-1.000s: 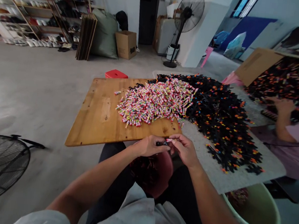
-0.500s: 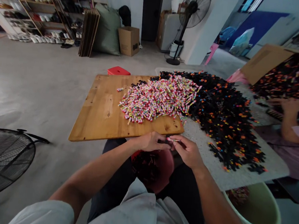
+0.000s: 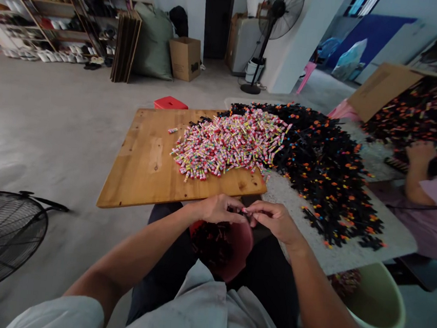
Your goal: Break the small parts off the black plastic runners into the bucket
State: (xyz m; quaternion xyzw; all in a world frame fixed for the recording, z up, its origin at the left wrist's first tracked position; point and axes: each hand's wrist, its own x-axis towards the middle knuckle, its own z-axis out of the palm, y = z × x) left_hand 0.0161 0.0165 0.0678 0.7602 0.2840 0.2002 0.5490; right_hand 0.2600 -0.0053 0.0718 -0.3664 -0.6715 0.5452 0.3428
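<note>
I've got a small pink-and-white piece [image 3: 244,210] just below the middle of the frame, pinched between thumb and forefinger of my right hand [image 3: 275,218]. A loose pinch here could drop it into the red basin [image 3: 245,244] right below. It sits at the right fingertips, pointing into the gap of my left hand [image 3: 218,209], whose fingers curl towards the thumb; what they grip, I can't tell. Beyond, mid-frame, a colourful heap [image 3: 228,147] covers part of the wooden board [image 3: 136,171].
</note>
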